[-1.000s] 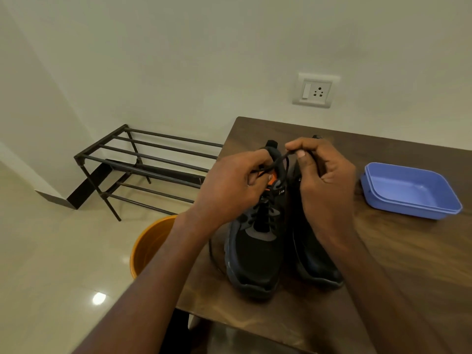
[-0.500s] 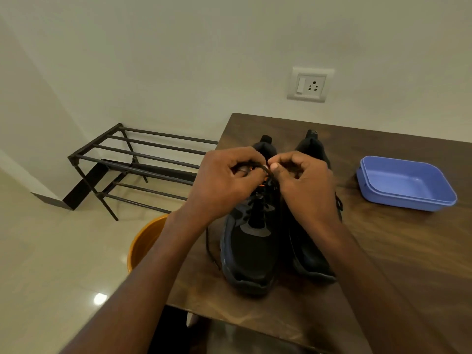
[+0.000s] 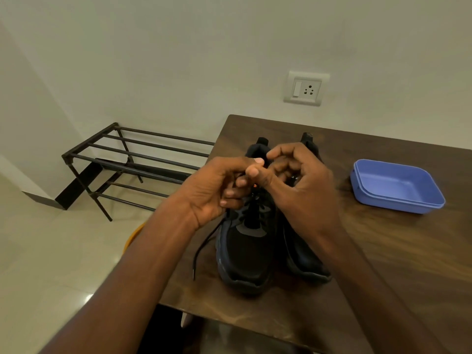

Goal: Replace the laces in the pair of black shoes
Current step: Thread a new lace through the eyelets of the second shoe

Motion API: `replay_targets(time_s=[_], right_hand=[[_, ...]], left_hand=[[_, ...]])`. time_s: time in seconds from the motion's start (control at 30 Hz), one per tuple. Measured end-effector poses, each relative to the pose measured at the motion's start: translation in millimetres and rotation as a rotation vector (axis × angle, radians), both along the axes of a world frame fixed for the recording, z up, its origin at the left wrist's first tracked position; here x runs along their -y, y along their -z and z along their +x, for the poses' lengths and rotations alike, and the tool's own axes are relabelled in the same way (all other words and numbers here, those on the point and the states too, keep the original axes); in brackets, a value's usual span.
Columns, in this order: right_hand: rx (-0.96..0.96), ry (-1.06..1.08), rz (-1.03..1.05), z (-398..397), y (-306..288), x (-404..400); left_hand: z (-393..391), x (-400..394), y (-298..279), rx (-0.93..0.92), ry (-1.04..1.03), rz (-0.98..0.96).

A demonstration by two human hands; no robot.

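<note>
We work on the left shoe (image 3: pixel 245 251), which stands toe toward us near the front edge of the counter (image 3: pixel 383 251), close to its left corner, so its eyelets face up within easy reach. The right shoe (image 3: pixel 304 256) stands touching it on the right, waiting its turn. Our left hand (image 3: pixel 217 190) curls over the upper eyelets, its grip pinched on the black lace (image 3: pixel 204 246), whose free end trails down the shoe's left side onto the counter. Our right hand (image 3: pixel 301 185) meets it above the tongue, forefinger and thumb drawn together; we judge they nip the lace too, though the strand between them is hidden. Holding both hands close over the tongue keeps the lace taut and short for threading or pulling through. Which lace this is, old or new, we cannot tell.

A blue plastic tray (image 3: pixel 398 187) sits well apart near the right edge. Beyond the left edge stands a metal shoe rack (image 3: pixel 132 162) on the floor, and a wall socket (image 3: pixel 305 88) above the far edge.
</note>
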State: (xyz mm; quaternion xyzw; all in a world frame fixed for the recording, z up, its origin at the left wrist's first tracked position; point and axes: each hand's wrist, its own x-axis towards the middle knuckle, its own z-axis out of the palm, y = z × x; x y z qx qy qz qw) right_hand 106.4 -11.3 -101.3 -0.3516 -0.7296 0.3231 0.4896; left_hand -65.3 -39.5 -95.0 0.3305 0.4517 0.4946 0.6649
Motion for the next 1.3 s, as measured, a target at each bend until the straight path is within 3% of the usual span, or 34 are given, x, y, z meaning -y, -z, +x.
replay_targets(time_s=[0.17,0.33,0.5,0.63,0.77,0.93,1.1,1.2,1.3], right_hand=[[0.027,-0.054,-0.122,1.7,2.0,-2.5],[0.193,0.268,-0.210,36.3,-1.4,-25.3],[0.451,0.263,-0.113,35.5,6.1,-29.0],[0.551,0.127,-0.009,13.8,13.3,-20.0],[0.550,0.103,-0.011,6.5,21.3,-18.0],[0.538,0.240,-0.023,15.2,17.5,-26.3],[0.761,0.226,-0.037,13.1,19.6,-28.6],[0.679,0.242,-0.043,11.3,17.8,-24.6],[0.399,0.197,-0.210,10.0,15.9,-17.6]], left_hand=[[-2.3,-1.7,4.1,-0.243,-0.010,0.058],[-32.9,-6.5,23.5,-1.113,-0.310,0.170],[-35.2,-9.2,40.5,-1.260,-0.136,0.124],[-20.8,-9.7,39.1,-1.094,-0.151,0.285],[-11.1,-11.8,42.8,-1.143,-0.238,0.372],[-20.9,-15.4,45.5,-1.138,-0.360,0.262],[-22.9,-13.8,47.0,-1.154,-0.364,0.270],[-20.3,-11.8,39.5,-0.860,-0.410,0.299],[-7.0,-11.5,33.1,-0.418,-0.408,0.300]])
